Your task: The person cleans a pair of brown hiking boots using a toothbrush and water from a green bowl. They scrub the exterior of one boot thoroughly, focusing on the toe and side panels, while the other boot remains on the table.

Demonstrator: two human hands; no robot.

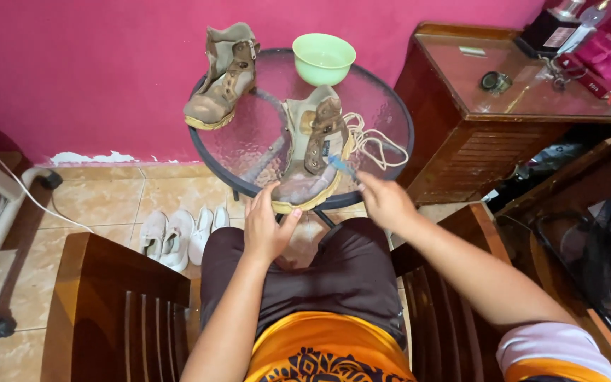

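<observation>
**Seated person bracing a worn boot at the near edge of a round glass counter**

Nearest the camera, the person sits in a wooden chair (pixel 107 297), knees under the counter (pixel 390 120). The left hand (pixel 266 226) cups the toe of the near boot (pixel 309 159), its grip wrapped loosely around the toe cap, apparently to steady the boot against pushing. The right hand (pixel 385 201) has its grip closed on a small blue-handled tool (pixel 341 166), likely a brush, whose tip meets the boot's side by the sole. This boot stands upright on its sole, its long axis running near to far, toe toward the person and slightly overhanging the rim, heel and open shaft away. A loose pale lace (pixel 376 141) lies just beside it. Farther back stand the second boot (pixel 222 78), toe angled to the left, and a green bowl (pixel 323 58).
</observation>
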